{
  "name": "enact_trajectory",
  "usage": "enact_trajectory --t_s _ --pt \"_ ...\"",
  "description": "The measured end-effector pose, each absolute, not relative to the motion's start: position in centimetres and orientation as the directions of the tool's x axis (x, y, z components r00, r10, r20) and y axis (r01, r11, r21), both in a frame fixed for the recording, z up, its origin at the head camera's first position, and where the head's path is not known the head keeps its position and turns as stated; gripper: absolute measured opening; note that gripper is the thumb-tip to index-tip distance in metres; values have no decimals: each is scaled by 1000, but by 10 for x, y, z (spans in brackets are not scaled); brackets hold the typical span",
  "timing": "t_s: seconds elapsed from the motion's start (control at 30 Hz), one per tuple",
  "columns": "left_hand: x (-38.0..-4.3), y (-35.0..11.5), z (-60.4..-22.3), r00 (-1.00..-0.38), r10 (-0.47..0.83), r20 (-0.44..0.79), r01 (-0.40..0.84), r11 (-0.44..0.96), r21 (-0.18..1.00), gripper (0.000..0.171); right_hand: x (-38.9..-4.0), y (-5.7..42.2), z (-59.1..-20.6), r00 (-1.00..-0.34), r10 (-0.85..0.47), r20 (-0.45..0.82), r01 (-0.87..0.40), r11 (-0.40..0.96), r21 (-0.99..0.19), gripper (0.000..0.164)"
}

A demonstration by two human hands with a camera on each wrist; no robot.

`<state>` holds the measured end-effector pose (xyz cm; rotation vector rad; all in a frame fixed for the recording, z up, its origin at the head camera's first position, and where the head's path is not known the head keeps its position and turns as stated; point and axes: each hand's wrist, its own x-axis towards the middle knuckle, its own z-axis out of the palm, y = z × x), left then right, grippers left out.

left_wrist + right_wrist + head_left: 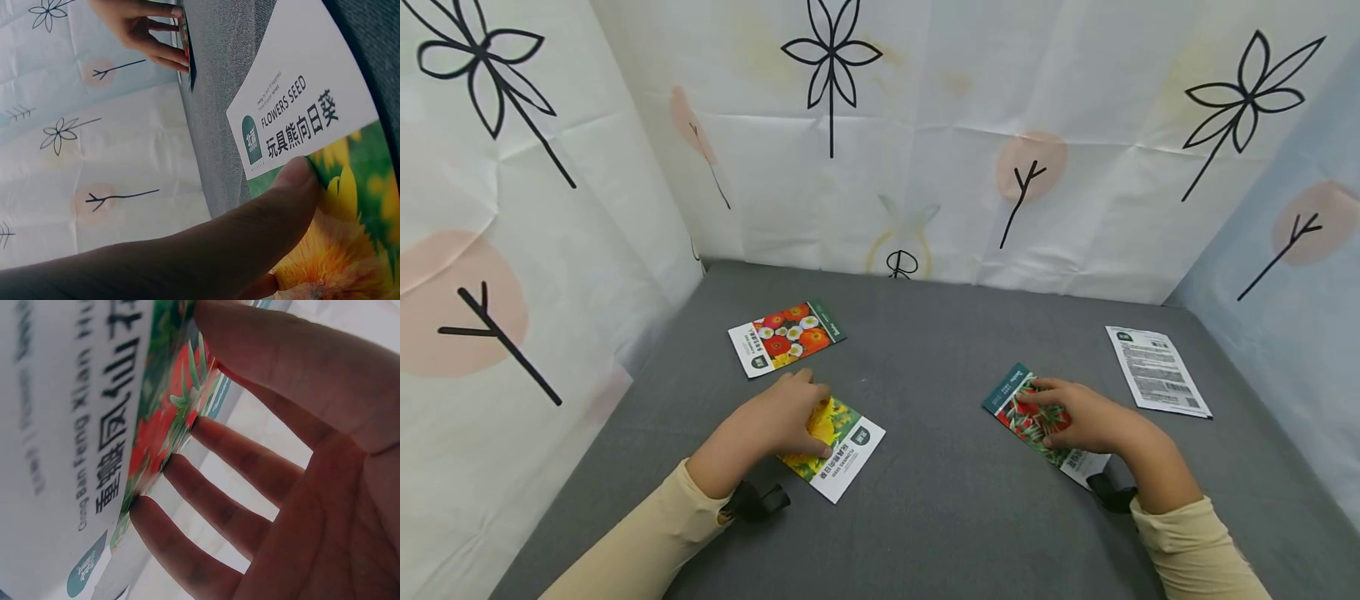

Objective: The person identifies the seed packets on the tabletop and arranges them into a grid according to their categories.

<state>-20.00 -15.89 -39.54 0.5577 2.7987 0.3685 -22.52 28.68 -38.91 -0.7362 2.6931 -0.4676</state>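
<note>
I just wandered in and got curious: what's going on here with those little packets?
A person is handling flower seed packets with both hands at a grey table. The left hand holds the yellow-flower packet, and the right hand grips the red-flower packet. Two more lie untouched: an orange-and-white-flower packet beyond the left hand, and a packet with its printed text side up at the far right.
</note>
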Motion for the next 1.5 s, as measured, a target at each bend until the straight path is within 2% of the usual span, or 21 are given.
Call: enact_trajectory --t_s 0.6,0.9,1.2,1.5 --pt "-199 -156 -395 -891 393 -226 322 900 294 69 -221 279 -394 -893 -422 -159 -367 885 -288 70" --pt "-199 -157 -394 -895 388 -220 314 899 307 68 -227 286 -392 -859 -502 -98 -447 830 -333 63" --pt "-200 -158 -394 -891 400 -216 325 893 311 69 -228 291 -388 -801 -569 -186 -454 779 -433 64" --pt "-202 -158 -397 -890 402 -215 331 894 302 68 -229 290 -392 -797 -577 -178 -460 771 -440 65"
